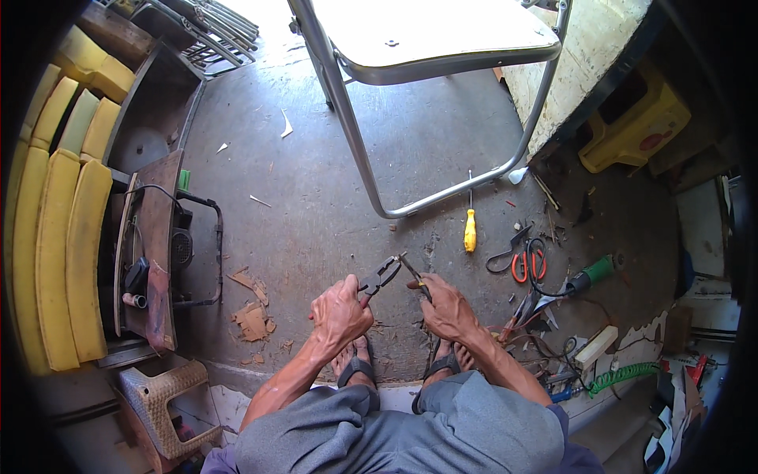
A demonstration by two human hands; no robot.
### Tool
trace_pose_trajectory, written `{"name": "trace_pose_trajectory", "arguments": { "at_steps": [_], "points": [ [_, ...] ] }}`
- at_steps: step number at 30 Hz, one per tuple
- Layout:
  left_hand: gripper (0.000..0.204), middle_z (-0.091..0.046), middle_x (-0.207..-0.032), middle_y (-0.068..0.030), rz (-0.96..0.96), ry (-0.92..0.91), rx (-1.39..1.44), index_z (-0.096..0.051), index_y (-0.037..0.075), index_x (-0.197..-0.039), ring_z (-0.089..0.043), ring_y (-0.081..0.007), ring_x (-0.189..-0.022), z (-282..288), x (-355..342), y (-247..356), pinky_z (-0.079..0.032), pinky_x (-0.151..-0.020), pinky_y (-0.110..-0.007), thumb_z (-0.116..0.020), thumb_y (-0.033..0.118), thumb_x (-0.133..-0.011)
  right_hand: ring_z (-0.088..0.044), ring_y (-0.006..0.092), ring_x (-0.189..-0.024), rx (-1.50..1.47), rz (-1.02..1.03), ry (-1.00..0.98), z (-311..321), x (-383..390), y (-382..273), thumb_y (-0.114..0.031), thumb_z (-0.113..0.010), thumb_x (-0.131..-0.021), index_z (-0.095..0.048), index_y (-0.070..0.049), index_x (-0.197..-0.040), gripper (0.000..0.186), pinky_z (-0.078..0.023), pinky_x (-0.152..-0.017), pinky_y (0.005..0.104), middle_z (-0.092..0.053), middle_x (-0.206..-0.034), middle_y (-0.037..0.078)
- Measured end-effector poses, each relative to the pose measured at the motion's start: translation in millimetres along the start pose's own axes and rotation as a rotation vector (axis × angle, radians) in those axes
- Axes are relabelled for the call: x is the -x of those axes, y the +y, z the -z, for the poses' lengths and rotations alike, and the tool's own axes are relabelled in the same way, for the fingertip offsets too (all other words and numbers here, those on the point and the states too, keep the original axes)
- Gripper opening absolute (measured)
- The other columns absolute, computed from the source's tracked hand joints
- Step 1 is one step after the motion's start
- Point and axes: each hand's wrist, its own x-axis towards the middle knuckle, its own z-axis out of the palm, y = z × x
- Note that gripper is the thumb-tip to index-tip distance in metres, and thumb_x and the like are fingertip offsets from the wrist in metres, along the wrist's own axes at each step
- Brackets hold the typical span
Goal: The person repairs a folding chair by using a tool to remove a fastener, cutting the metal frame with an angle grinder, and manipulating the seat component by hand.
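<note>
Left hand (pixel 343 306): clenched round pliers (pixel 380 277). Right hand (pixel 447 308): closed on a dark tool (pixel 411 270). Scuffed grey floor (pixel 284 182) bears cardboard scraps (pixel 252 323), metal-framed chair (pixel 357 146); yellow cushions (pixel 83 249) stacked leftward.

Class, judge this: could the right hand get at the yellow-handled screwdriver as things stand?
Probably yes: the yellow-handled screwdriver lies nearby, its handle clear of the chair's metal tube, though the right hand holds a hand tool.

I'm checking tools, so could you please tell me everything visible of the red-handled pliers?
The dark metal pliers with red handles sit in the left hand, which partly hides them. Their head angles toward the picture's upper right, tip close to the slim dark tool in the right hand; whether they touch is unclear.
</note>
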Motion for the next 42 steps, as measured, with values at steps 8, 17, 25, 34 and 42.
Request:
{"name": "trace_pose_trajectory", "arguments": {
  "at_steps": [8, 17, 25, 34, 42],
  "points": [
    [0.017, -0.064, -0.075, -0.0220, 0.009, -0.084, 0.060, -0.054, 0.000, -0.087, -0.063, -0.0444, -0.070, 0, 4, -9, -0.046, -0.064, -0.053, -0.063, 0.012, -0.080, -0.063, 0.0400, -0.092, 0.060, -0.063, -0.076, 2, -2, -4, -0.006, -0.053, -0.085, -0.064, -0.004, -0.102, 0.020, -0.051, -0.080, 0.0476, -0.059, -0.096, 0.018],
    [0.016, -0.063, -0.072, -0.0257, 0.053, -0.262, 0.136, -0.057, -0.002, -0.086, -0.063, -0.0481, -0.070, 16, 9, -9, -0.045, -0.066, -0.055, -0.063, 0.013, -0.081, -0.063, 0.0404, -0.079, 0.161, 0.083, 0.153, -13, 8, 4, -0.006, -0.061, -0.084, -0.062, -0.004, -0.094, 0.011, -0.051, -0.066, 0.0476, -0.058, -0.092, 0.015],
    [0.012, -0.058, -0.066, -0.0221, 0.003, -0.268, 0.205, -0.053, 0.001, -0.079, -0.058, -0.0463, -0.066, 14, 15, -15, -0.044, -0.063, -0.051, -0.059, 0.009, -0.072, -0.062, 0.0388, -0.080, 0.100, 0.145, 0.158, -13, 14, 7, -0.001, -0.062, -0.081, -0.063, -0.001, -0.098, 0.016, -0.051, -0.068, 0.0468, -0.057, -0.093, 0.016],
    [0.010, -0.054, -0.065, -0.0221, -0.356, -0.504, 0.517, -0.050, 0.000, -0.079, -0.056, -0.0359, -0.056, 15, 32, 17, -0.044, -0.058, -0.046, -0.056, 0.005, -0.073, -0.062, 0.0392, -0.082, 0.151, 0.224, -0.050, -35, 14, 28, 0.001, -0.059, -0.080, -0.062, -0.001, -0.093, 0.014, -0.051, -0.068, 0.0465, -0.057, -0.091, 0.016],
    [0.043, -0.060, -0.108, -0.0147, 0.242, -0.567, 0.656, -0.051, 0.003, -0.125, -0.056, -0.0218, -0.093, 2, 26, -27, -0.049, -0.076, -0.035, -0.055, 0.017, -0.085, -0.060, 0.0403, -0.082, -0.107, -0.051, 0.083, -17, 31, 31, 0.005, -0.052, -0.080, -0.058, 0.003, -0.088, 0.010, -0.048, -0.072, 0.0417, -0.055, -0.088, 0.020]
  ]
}}
